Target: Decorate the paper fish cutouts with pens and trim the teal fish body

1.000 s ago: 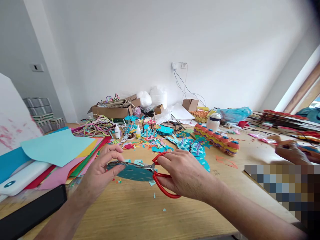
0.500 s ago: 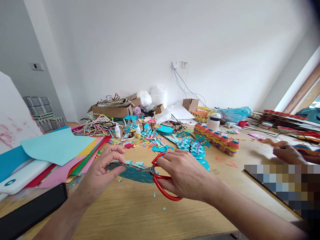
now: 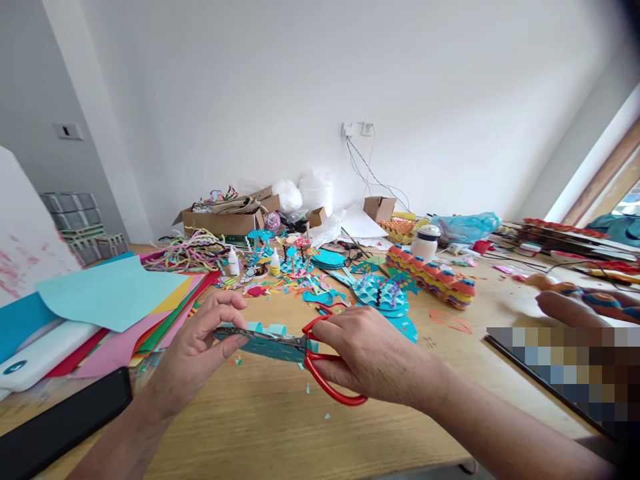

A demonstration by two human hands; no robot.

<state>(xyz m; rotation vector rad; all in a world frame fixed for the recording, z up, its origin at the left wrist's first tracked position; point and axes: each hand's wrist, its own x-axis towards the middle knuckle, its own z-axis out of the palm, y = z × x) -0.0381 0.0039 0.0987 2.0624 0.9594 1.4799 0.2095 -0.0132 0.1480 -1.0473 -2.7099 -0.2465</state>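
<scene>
Pinched between thumb and fingers of my left hand [image 3: 213, 343] is a blue paper disc [image 3: 275, 349], tilted almost edge-on, with pale blue paper loops [image 3: 273, 329] along its top. My right hand [image 3: 367, 353] grips red-handled scissors [image 3: 327, 383] by the loops. The blades point left, along the disc's upper edge near my left fingertips. Small pale blue scraps [image 3: 308, 387] lie on the wooden table [image 3: 260, 433] below the disc.
Coloured paper sheets [image 3: 100, 287] and a black phone-like object [image 3: 65, 423] lie left. Glue bottles [image 3: 233, 261], paper scraps and blue paper crafts [image 3: 380, 293] stand beyond my hands. A painted egg-carton strip [image 3: 430, 277] sits right; another person's hand [image 3: 565, 313] is at far right.
The scissors' blades now look more closed along the disc, and the handles have shifted slightly. My left hand keeps its pinch. The other person's hand has moved a little left.
</scene>
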